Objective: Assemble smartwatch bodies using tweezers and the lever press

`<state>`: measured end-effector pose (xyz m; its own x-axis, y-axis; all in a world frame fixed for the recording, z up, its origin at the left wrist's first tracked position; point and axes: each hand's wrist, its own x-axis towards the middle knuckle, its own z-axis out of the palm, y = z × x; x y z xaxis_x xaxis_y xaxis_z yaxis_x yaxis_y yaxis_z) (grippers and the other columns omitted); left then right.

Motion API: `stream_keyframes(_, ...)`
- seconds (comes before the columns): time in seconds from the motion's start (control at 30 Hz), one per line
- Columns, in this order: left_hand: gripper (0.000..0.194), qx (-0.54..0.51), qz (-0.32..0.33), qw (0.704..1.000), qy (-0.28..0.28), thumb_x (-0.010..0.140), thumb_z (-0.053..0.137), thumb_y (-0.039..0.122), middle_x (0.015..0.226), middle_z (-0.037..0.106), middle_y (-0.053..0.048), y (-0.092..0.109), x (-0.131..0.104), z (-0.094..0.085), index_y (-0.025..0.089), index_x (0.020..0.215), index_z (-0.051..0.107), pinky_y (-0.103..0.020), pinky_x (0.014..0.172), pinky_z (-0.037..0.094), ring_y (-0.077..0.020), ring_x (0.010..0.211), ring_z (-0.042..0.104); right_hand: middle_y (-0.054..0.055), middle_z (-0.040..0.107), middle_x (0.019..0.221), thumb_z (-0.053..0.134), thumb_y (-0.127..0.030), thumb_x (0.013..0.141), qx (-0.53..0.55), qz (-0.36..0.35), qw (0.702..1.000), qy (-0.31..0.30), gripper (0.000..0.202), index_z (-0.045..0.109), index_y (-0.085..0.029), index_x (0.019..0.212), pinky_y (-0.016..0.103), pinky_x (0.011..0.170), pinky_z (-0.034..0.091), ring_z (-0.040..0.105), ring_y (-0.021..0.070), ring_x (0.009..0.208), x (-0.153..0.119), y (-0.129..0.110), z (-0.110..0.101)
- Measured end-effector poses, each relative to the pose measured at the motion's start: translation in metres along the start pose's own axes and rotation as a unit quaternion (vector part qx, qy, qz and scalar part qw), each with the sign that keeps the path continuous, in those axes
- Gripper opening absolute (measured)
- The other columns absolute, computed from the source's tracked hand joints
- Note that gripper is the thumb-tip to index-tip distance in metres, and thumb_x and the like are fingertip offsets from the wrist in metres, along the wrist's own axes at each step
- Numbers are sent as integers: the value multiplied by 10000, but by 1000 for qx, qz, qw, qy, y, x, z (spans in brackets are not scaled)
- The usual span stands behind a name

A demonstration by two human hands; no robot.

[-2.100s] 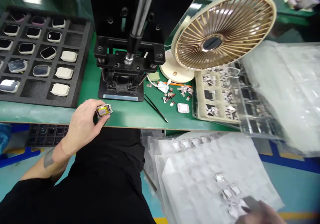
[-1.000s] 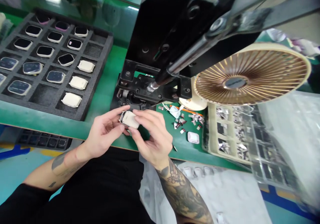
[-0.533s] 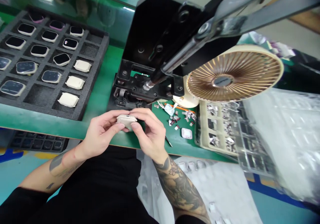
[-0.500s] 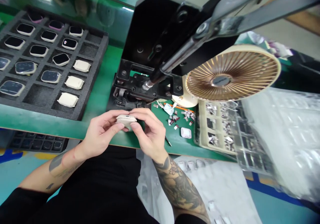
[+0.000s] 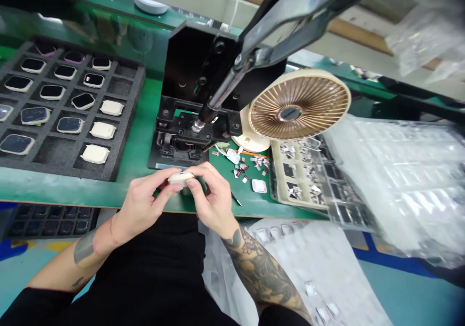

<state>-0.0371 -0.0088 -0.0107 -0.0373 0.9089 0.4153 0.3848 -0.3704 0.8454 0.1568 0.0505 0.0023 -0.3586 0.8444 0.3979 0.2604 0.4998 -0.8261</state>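
Observation:
A cream smartwatch case (image 5: 181, 178) is pinched between my two hands above the front edge of the green bench. My left hand (image 5: 147, 197) grips its left end, thumb below and fingers behind. On the other end, the thumb and fingers of my right hand (image 5: 212, 197) are closed. The side of the case points up toward me; its underside is hidden. Just beyond my hands stands a black lever press (image 5: 189, 127). To the left, a dark foam tray (image 5: 54, 159) holds several watches, some with dark screens up and some cream side up.
A gold-grilled fan (image 5: 300, 108) stands right of the press. Small parts (image 5: 241, 168), a white square piece (image 5: 259, 186) and a thin pointed tool (image 5: 236, 199) lie nearby. A compartment box (image 5: 286, 202) and clear plastic trays (image 5: 399, 180) occupy the right.
The view has shifted, so the bench, press and fan appear moved. Both hands keep hold of the watch case, which is tilted a little differently.

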Motion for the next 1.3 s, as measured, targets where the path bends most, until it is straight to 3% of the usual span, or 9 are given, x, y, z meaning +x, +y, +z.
stream_keyframes(0.07, 465, 36, 34, 999, -20, 1079, 822, 293, 1367, 847, -97, 1, 7, -4, 278, 1535, 734, -309, 828, 716, -240, 1082, 863, 46, 773, 986, 687, -367, 1134, 32, 40, 999, 8, 184, 801, -227, 1101, 335, 823, 618, 727, 178, 889, 3, 2, 0)
stream_keyframes(0.17, 429, 112, 83, 989, -40, 1099, 781, 261, 1479, 776, -123, 3, 15, -9, 281, 1526, 735, -338, 898, 719, -280, 1301, 793, 50, 798, 1000, 713, -465, 1121, 97, 99, 990, 9, 260, 827, -233, 1153, 325, 806, 637, 752, 177, 892, 9, 6, 3)
stream_keyframes(0.37, 352, 139, 60, 988, -30, 1095, 796, 321, 1316, 797, -108, 6, 24, -13, 254, 1438, 759, -329, 785, 685, -211, 963, 790, 25, 786, 935, 816, -568, 1039, 209, 138, 968, -26, 457, 765, -202, 1309, 294, 779, 667, 758, 155, 839, 13, 10, 5)
stream_keyframes(0.63, 306, 207, 126, 970, -5, 1094, 749, 213, 1228, 803, -108, 9, 22, -8, 240, 1398, 717, -366, 849, 665, -260, 1083, 799, 19, 809, 1026, 708, -348, 1115, 62, 11, 998, 14, 220, 759, -236, 1298, 290, 830, 650, 751, 145, 874, 8, 3, 4)
stream_keyframes(0.73, 320, 259, 93, 960, -50, 1126, 710, 259, 1321, 811, -124, 10, 27, -10, 214, 1443, 706, -344, 767, 634, -267, 1095, 821, 18, 823, 1058, 751, -356, 1101, 20, -8, 1000, 17, 306, 727, -244, 1385, 302, 876, 677, 777, 150, 898, 6, 6, -7)
stream_keyframes(0.87, 324, 384, 80, 917, -78, 1156, 653, 301, 1406, 828, -120, 7, 50, -7, 224, 1451, 761, -369, 653, 551, -276, 972, 848, 49, 828, 1133, 789, -349, 1078, -35, -38, 997, 61, 395, 697, -253, 1450, 350, 889, 695, 778, 169, 902, 4, 6, -32)
stream_keyframes(1.03, 237, 451, 22, 882, -131, 1133, 694, 343, 1038, 875, -101, -3, 86, 3, 274, 1221, 903, -365, 583, 458, -317, 795, 836, 48, 812, 1096, 729, -184, 1082, -65, -101, 993, 18, 309, 729, -256, 1382, 354, 890, 688, 775, 170, 917, 0, -1, -46)
stream_keyframes(1.2, 378, 441, -1, 872, -214, 1164, 605, 235, 1433, 846, -32, 2, 92, -3, 360, 1440, 831, -371, 708, 588, -302, 1076, 873, 59, 833, 1119, 749, -141, 1045, -109, -149, 983, -11, 314, 751, -248, 1340, 376, 884, 686, 800, 199, 938, 1, -7, -60)
stream_keyframes(1.3, 434, 464, 32, 852, -240, 1167, 632, 276, 1579, 769, -64, 11, 84, -5, 286, 1591, 720, -383, 719, 621, -290, 1092, 872, 62, 834, 1088, 793, -198, 1022, -181, -187, 964, 47, 273, 785, -247, 1291, 419, 925, 667, 800, 231, 955, 31, -16, -85)
